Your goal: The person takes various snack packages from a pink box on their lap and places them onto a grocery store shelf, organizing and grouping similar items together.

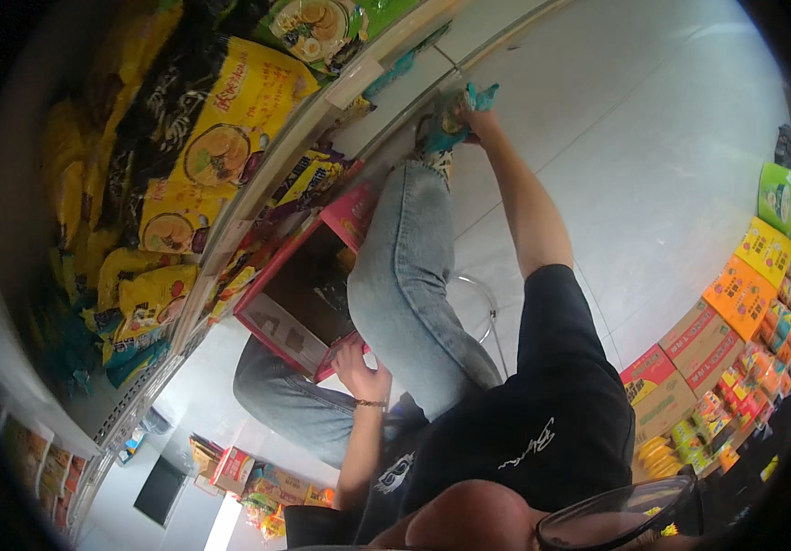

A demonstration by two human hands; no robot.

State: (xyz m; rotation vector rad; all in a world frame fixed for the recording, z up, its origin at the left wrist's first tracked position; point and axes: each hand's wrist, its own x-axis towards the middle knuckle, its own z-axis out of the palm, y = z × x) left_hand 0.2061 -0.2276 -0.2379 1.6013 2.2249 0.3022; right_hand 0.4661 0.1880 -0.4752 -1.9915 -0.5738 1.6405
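Note:
A red-pink open cardboard box rests tilted between my legs, against the shelf front. Its inside is mostly dark, with a few small dark packets at the right side. My left hand, a bracelet at its wrist, grips the near rim of the box; some fingers are hidden. Stretched out far ahead, my right hand is closed on a teal snack packet near my foot, beside the lowest shelf. The packet's print is too small and blurred to make out.
A shelf on the left holds yellow-black noodle packets and purple-yellow packets. Stool legs stand by my right knee on the pale tiled floor. Cartons and colourful packs line the right.

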